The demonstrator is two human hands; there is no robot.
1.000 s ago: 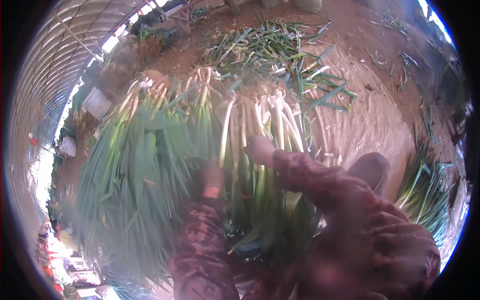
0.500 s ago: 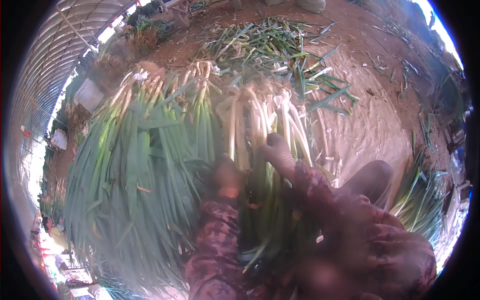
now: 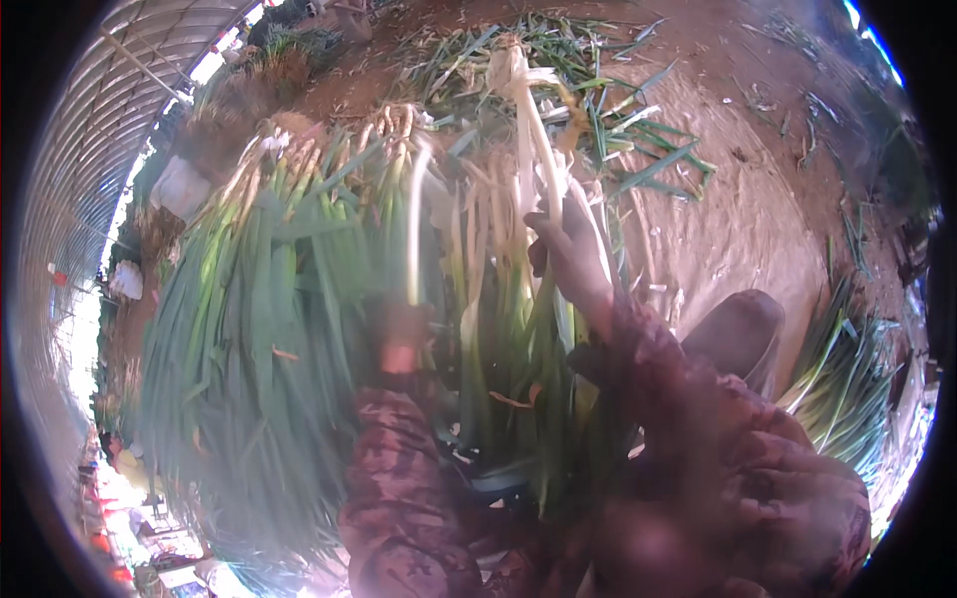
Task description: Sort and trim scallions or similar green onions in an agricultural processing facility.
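A single peeled green onion point(image 3: 414, 229) rises, white stem up, from my left hand point(image 3: 404, 324), which is closed around its lower part and a little blurred. My right hand point(image 3: 573, 249) grips one or more raised green onions point(image 3: 533, 120), with the roots and loose pale skin at the top. Between and below my hands lie more green onions point(image 3: 474, 249) with pale stems and dry outer leaves. On the left a large heap of green onions point(image 3: 269, 329) spreads its long green leaves toward me, roots pointing away.
Cut leaves and trimmings point(image 3: 558, 70) are piled beyond the onions. A tan sheet point(image 3: 738, 199) covers the ground on the right, near my knee point(image 3: 738, 334). Another bundle of green onions point(image 3: 847, 389) lies at far right. A white sack point(image 3: 179, 187) sits at far left.
My left hand has moved left with a peeled green onion standing out of it. My right hand has moved up and away, lifting green onions above the others.
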